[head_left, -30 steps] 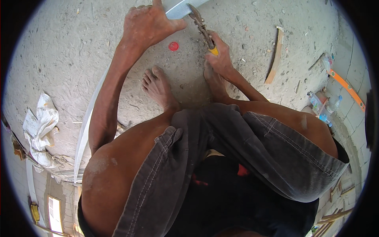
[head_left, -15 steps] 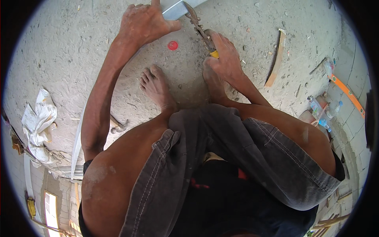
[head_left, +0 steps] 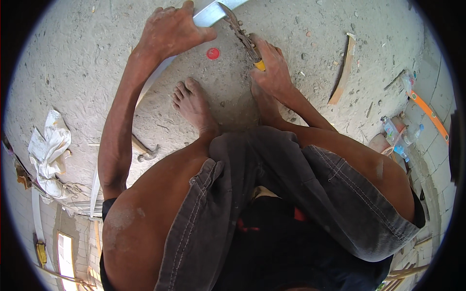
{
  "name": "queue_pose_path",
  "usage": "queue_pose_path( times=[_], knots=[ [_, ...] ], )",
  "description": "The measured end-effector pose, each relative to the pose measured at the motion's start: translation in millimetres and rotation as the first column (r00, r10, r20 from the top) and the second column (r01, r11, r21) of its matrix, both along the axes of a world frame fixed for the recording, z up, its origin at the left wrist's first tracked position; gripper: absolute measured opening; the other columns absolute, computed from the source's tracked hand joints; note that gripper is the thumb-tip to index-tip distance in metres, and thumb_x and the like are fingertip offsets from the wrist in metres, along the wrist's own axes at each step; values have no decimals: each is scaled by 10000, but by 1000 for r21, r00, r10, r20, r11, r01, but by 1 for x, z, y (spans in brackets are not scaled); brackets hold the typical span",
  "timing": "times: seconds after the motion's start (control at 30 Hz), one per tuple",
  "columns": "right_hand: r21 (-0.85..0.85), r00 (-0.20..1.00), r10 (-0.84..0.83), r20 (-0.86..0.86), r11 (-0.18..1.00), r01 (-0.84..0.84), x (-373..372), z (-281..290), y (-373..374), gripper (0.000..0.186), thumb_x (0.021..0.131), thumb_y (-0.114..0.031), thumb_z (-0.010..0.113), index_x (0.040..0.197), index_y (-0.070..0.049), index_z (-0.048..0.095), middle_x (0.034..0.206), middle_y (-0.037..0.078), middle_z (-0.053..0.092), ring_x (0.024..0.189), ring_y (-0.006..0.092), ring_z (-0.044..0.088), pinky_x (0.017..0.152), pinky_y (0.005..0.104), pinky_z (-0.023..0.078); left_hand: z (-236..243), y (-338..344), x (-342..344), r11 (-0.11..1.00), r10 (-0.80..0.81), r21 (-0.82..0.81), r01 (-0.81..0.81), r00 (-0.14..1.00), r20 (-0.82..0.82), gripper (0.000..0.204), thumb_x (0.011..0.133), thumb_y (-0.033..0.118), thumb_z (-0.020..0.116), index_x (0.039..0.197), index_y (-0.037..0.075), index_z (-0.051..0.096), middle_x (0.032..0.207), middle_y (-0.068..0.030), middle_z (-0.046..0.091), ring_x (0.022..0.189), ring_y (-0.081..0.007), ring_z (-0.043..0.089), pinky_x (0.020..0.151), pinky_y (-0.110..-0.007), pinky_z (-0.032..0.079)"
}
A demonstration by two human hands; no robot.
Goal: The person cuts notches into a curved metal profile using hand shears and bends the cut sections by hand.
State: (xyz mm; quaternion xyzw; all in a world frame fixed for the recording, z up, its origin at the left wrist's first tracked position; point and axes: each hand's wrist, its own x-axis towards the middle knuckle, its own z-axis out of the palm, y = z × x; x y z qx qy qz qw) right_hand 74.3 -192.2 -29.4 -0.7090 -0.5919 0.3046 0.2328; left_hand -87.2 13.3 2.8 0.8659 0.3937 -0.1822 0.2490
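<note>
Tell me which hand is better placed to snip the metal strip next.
Right, most likely: the right hand grips the yellow-handled snips, their tip at the metal strip. The left hand lies over the strip, no tool visible in it.

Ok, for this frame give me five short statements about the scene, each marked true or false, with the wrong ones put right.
1. The right hand holds yellow-handled snips. True.
2. The left hand grips a red disc. False: the hand is on the silvery metal strip, and the disc lies on the ground.
3. An orange spirit level shows at the picture's right side. True.
4. The person wears boots. False: the feet are bare.
5. A hammer lies on the ground near the left forearm. True.
</note>
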Motion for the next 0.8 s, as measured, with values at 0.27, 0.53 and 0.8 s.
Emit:
queue_pose_path(
  times=[0.27, 0.53, 0.8],
  knots=[
    [-158, 952, -116, -284, 985, 73, 3, -10, 0, 706, 680, -74, 592, 1347, -25, 367, 1243, 282, 512, 1146, 447, 501, 969, 457, 416, 4, -4, -1, 1000, 14, -11, -13, 999, 51, 646, 665, 469, 627, 1106, 0, 585, 936, -257, 667, 892, -363, 665, 835, -449, 512],
    [-37, 968, -58, -245, 998, 51, 9, -20, 3, 674, 659, -94, 613, 1298, -25, 411, 1129, 276, 577, 1040, 452, 563, 879, 457, 473, 7, -6, -3, 993, -32, 115, 25, 997, 63, 667, 666, 471, 634, 1127, -8, 577, 926, -238, 668, 878, -382, 654, 829, -453, 506],
    [91, 974, -52, -221, 993, 74, 8, -40, -3, 590, 670, -104, 604, 1238, -12, 471, 1125, 265, 589, 1009, 447, 574, 852, 451, 483, 0, -13, -1, 986, -3, 167, -14, 995, 99, 644, 685, 487, 639, 1082, -18, 592, 912, -245, 672, 874, -375, 664, 825, -448, 508]
  ],
)
